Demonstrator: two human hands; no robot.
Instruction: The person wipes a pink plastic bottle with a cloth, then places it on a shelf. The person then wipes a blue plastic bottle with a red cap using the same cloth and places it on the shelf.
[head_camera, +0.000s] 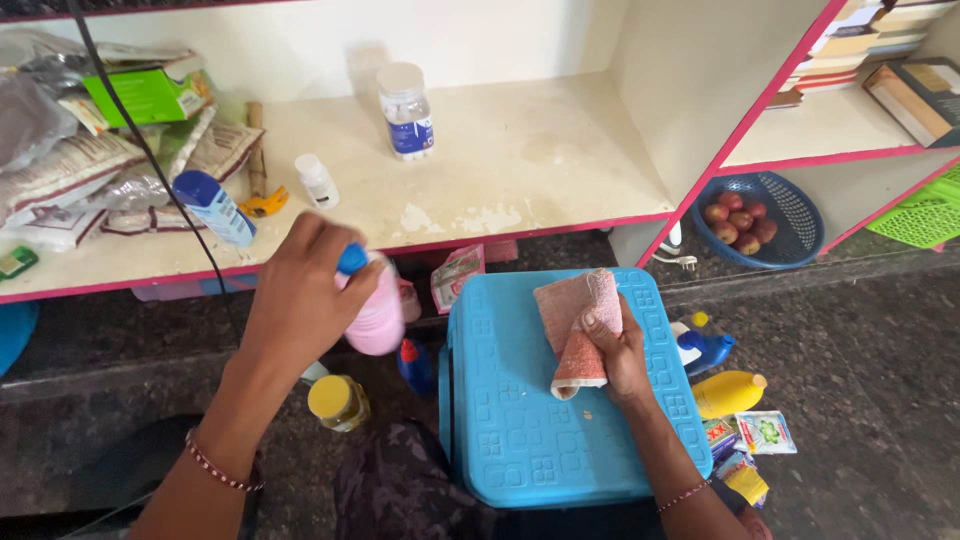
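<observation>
Nearest to me is the blue plastic stool (520, 420), its patterned top facing up, and my right hand (618, 352) rests on it with its grip closed around a folded pinkish cloth (577, 325), whose long axis runs away from me toward the shelf. Left of the stool, my left hand (300, 300) has its grip wrapped over a pink bottle (378, 315) with a blue cap; the bottle is held in the air above the floor, just in front of the shelf edge, tilted so the cap points up and away from me toward the shelf. Below it on the floor stands a yellow-lidded jar (338, 400), and beside the stool's right side lie a yellow bottle (728, 392) on its side and what looks like a blue spray bottle (703, 345), partly hidden. Further off, the shelf (520, 160) carries a clear jar with a white lid (405, 110), upright, a small white bottle (317, 180) and a blue-capped tube (215, 207) lying slanted. To the far right a blue basket (795, 215) holds red fruit (738, 220).
</observation>
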